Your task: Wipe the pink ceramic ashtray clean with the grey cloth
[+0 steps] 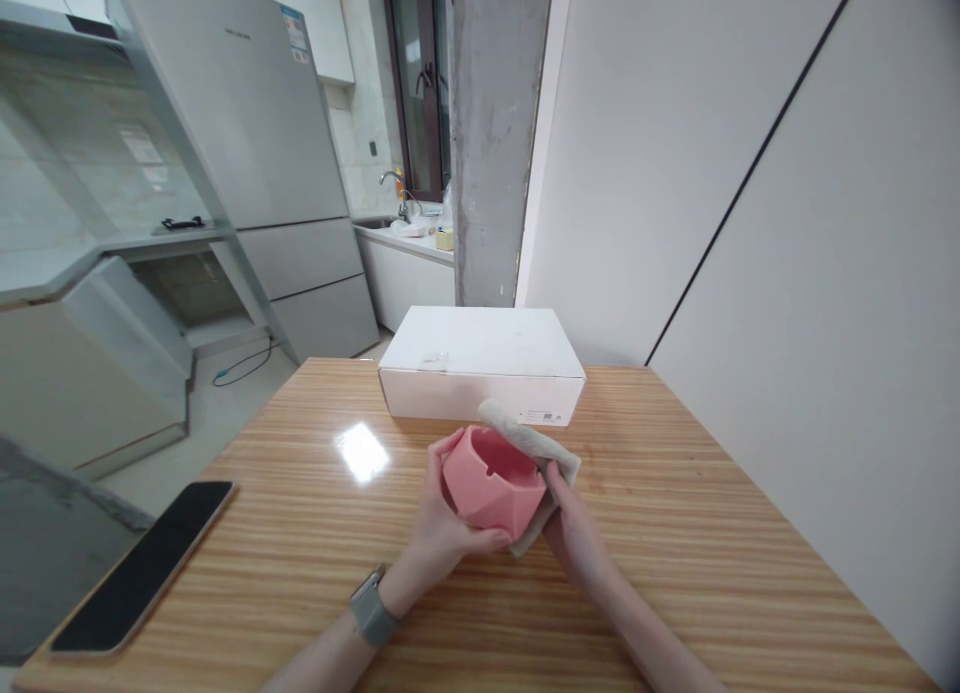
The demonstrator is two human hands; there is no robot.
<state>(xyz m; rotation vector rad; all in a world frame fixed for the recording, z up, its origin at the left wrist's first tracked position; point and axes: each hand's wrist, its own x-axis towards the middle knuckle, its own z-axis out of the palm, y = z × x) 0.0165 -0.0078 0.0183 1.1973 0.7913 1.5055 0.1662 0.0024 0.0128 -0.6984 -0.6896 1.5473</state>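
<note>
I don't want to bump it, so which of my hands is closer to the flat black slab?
Left. Your left hand grips the pink pot, to the right of the black slab; your right hand, holding the grey cloth, is farther right.

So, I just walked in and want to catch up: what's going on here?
A person holds a pink faceted pot in the left hand, while the right hand holds a light grey cloth at its rim. Both hands are over a wood-grain table. A closed white box sits beyond them, and a dark flat slab lies near the table's left edge.
</note>
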